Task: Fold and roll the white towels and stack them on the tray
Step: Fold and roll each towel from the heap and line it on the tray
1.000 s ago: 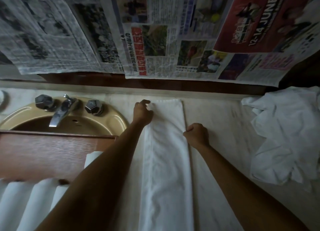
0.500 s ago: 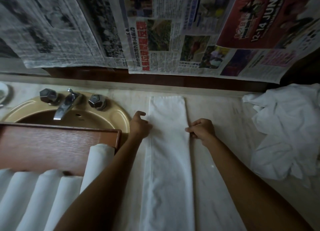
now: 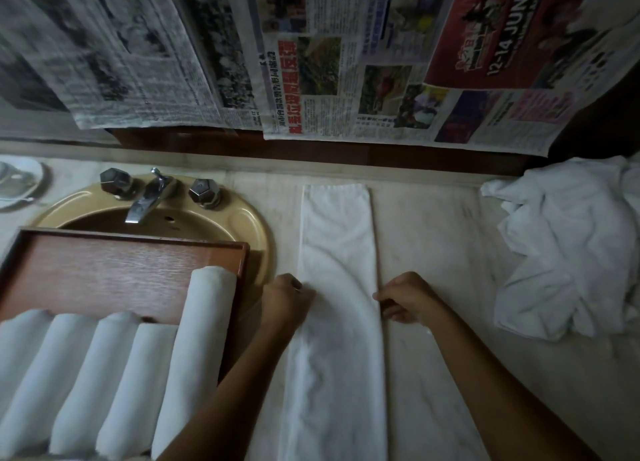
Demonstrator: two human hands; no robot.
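A white towel [image 3: 337, 252], folded into a long narrow strip, lies lengthwise on the marble counter, running from the back wall toward me. My left hand [image 3: 285, 299] pinches its left edge about halfway along with curled fingers. Opposite it, my right hand [image 3: 403, 298] pinches the right edge. To the left sits a brown wooden tray [image 3: 104, 266] across the sink, holding several rolled white towels [image 3: 121, 374] side by side at its near end.
A heap of loose white towels [image 3: 568, 252] lies at the right of the counter. A tan sink [image 3: 249, 221] with a chrome faucet [image 3: 145, 201] sits behind the tray. Newspaper sheets [image 3: 311, 62] hang on the wall. A small dish [image 3: 17, 183] stands far left.
Both hands have slid along the towel's edges from its far end back toward me. The view has tilted down, showing more of the tray and rolled towels.
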